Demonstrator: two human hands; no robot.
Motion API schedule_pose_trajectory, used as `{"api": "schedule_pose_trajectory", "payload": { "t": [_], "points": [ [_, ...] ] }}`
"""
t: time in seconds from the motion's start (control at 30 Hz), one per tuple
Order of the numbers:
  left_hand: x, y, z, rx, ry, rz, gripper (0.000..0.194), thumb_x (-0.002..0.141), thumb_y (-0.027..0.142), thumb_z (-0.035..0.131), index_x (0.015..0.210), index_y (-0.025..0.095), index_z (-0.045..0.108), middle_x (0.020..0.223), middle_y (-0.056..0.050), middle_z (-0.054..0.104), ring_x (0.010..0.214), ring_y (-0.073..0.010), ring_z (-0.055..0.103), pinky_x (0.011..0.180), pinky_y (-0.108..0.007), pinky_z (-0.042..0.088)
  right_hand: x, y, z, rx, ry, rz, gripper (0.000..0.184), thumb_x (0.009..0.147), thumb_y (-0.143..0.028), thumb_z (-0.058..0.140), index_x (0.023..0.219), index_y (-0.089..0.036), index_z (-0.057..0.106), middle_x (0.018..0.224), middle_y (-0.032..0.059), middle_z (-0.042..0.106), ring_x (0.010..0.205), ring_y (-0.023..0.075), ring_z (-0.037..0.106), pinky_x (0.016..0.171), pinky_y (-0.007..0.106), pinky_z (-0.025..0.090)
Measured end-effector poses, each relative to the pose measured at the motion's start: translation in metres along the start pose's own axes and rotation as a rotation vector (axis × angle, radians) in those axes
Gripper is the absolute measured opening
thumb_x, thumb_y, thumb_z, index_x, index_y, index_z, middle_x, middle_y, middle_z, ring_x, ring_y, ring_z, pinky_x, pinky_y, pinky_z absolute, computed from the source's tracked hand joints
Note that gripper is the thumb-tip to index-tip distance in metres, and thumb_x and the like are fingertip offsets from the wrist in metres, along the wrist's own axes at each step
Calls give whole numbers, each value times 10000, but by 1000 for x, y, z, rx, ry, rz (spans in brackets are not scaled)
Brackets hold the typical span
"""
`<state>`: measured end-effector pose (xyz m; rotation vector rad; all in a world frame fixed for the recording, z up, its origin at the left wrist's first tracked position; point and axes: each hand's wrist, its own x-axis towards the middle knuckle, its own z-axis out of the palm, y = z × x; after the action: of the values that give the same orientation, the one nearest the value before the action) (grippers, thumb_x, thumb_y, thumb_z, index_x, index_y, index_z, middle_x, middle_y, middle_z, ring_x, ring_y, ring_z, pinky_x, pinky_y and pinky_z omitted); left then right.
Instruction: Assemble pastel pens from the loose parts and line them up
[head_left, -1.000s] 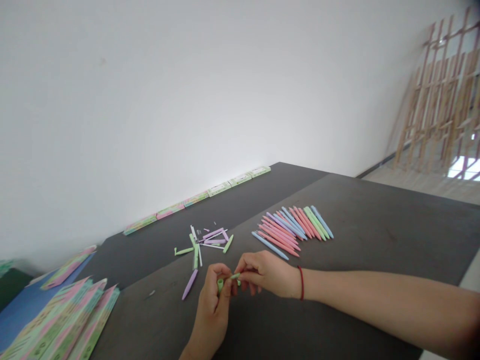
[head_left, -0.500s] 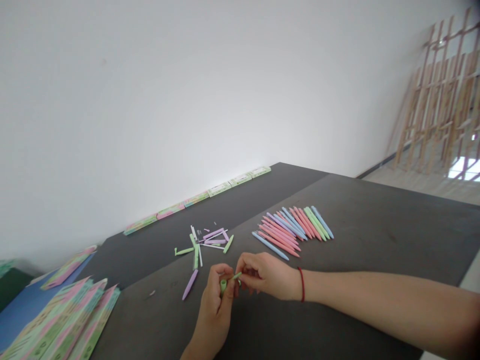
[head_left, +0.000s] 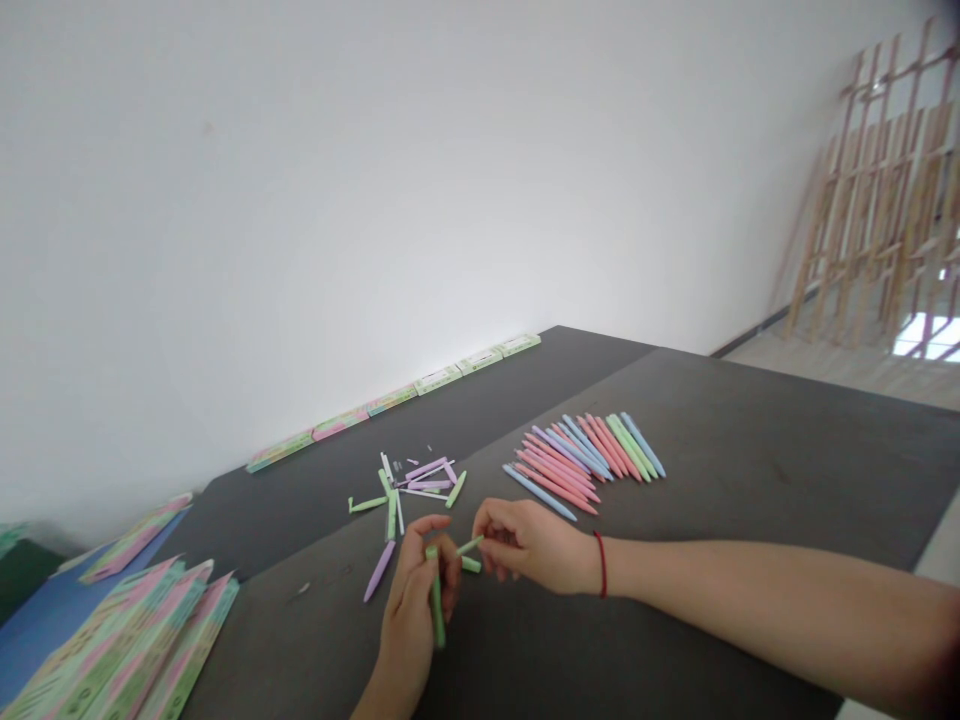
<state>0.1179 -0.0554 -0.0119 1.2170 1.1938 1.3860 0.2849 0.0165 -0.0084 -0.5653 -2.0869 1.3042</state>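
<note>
My left hand is closed round a green pen barrel, held nearly upright over the dark table. My right hand, with a red band at the wrist, pinches a thin green pen part just right of the barrel's top. A short green piece shows below that part; whether it rests on the table I cannot tell. The two hands are close together but apart.
Loose pen parts in green, purple and white lie just beyond my hands, a purple barrel at their left. A row of finished pastel pens lies to the right. Stacked flat packages sit at left, more along the wall.
My left hand has dropped back and turned the green barrel more upright. The thin green part has come away from the barrel's end and stays in my right hand.
</note>
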Motion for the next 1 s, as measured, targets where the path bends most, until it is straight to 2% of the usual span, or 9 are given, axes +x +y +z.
{"api": "schedule_pose_trajectory", "payload": {
  "t": [0.1,0.2,0.43,0.63,0.73,0.83,0.93,1.0],
  "points": [
    [6,3,1,-224,26,-69,233,824,333,489,1030,225,473,597,76,439,416,-68,351,366,-159,288,1,3,2,76,-7,25,60,860,-231,481,896,-183,475,663,-24,592,531,86,566,452,160,435],
    [9,5,0,-319,31,-106,221,812,310,525,1008,212,495,593,75,442,415,-62,357,370,-156,306,2,4,2,94,-11,38,54,861,-224,481,890,-179,471,655,-27,578,527,80,562,443,149,427],
    [8,2,0,-335,-9,-118,210,827,298,505,1018,211,496,577,77,439,412,-68,360,362,-157,301,1,2,0,72,-19,26,34,868,-212,461,891,-185,459,674,-24,582,541,83,562,448,154,425],
    [7,1,0,-265,-51,-122,196,853,300,413,1008,204,487,531,88,373,398,-76,286,355,-166,265,2,2,-1,24,-7,21,48,884,-213,432,914,-186,459,695,-19,586,559,89,573,444,152,411],
    [7,-2,-3,-114,-96,-59,233,866,341,365,1021,204,471,517,91,355,399,-87,264,358,-181,254,2,-1,-4,-62,18,-19,47,885,-197,431,909,-184,469,687,-23,594,568,88,574,487,162,406],
    [4,-3,-8,230,-97,82,255,884,353,358,1061,207,469,556,71,416,452,-109,358,431,-214,332,2,-4,-8,-174,47,-86,46,878,-176,445,902,-179,484,676,-24,606,584,91,569,544,178,398],
    [0,0,-13,629,-77,175,257,910,320,374,1133,224,457,786,0,572,681,-158,539,642,-280,432,2,-6,-10,-271,54,-119,60,877,-178,452,914,-178,498,672,-20,617,598,101,564,557,185,379],
    [-2,1,-15,802,-95,213,282,917,300,374,1185,231,424,959,-46,601,848,-192,578,763,-326,437,1,-6,-11,-328,50,-124,70,879,-191,454,927,-180,504,683,-16,626,603,106,562,558,188,367]
  ]
}}
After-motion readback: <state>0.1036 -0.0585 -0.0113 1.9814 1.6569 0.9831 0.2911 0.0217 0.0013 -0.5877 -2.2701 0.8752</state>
